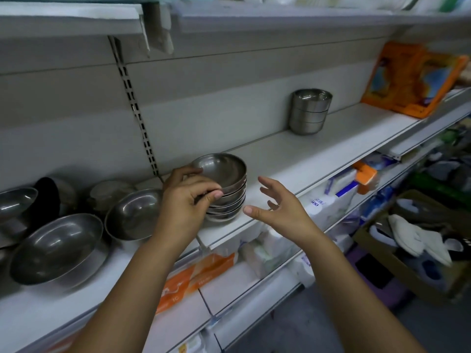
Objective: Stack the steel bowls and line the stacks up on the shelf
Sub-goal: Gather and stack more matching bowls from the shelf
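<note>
A stack of several shallow steel bowls [226, 189] stands on the white shelf [318, 151], near its front edge. My left hand [186, 197] grips the stack from the left, thumb and fingers curled on the rims of the upper bowls. My right hand [277, 207] hovers just right of the stack with fingers spread, touching nothing. A second, taller stack of deeper steel bowls [309, 112] stands against the back wall further right. Loose steel bowls lie at the left: a large one [57, 247], a middle one [133, 212] and another at the edge [15, 202].
An orange boxed item [413, 80] leans at the shelf's right end. A slotted upright [135, 108] runs down the back wall. Lower shelves hold packaged goods [193, 278], and a cardboard box with white gloves [418, 240] sits on the floor at right.
</note>
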Motion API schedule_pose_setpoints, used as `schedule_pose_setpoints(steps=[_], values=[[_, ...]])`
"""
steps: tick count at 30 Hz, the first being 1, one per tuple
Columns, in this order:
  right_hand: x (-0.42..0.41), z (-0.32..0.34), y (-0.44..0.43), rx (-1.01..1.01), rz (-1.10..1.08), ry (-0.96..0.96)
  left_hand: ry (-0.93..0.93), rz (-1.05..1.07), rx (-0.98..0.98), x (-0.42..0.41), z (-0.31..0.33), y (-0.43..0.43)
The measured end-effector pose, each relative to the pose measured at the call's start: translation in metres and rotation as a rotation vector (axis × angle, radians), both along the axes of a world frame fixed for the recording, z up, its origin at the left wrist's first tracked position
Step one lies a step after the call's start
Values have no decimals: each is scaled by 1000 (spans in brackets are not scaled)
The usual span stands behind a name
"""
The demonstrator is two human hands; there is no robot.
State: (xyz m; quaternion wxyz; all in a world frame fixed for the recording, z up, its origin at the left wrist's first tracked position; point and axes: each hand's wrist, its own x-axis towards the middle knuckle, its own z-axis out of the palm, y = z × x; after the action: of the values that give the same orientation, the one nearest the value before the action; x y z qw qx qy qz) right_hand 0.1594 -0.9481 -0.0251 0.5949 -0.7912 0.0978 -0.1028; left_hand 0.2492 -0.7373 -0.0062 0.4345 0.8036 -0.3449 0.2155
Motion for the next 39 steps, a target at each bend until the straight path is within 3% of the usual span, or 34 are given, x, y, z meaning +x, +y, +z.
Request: schedule_pose_setpoints(steps=[8,15,26,29,33,36,39], values=[[10,5,0,-26,45,3,97,81,-29,-18,-5,7],[29,-5,22,36,158,52,180,468,-130,-42,-8,34],[59,-20,37,5,141,-84,276,678,-174,-22,18,78],[65,-20,38,23,151,-90,456,736,-45,34,26,98],[68,-21,38,28,165,-104,664,666,54,81,29,111],[70,-22,37,29,179,-102,692,699,338,94,28,108],[71,-23,36,32,182,-112,692,737,427,100,28,101]])
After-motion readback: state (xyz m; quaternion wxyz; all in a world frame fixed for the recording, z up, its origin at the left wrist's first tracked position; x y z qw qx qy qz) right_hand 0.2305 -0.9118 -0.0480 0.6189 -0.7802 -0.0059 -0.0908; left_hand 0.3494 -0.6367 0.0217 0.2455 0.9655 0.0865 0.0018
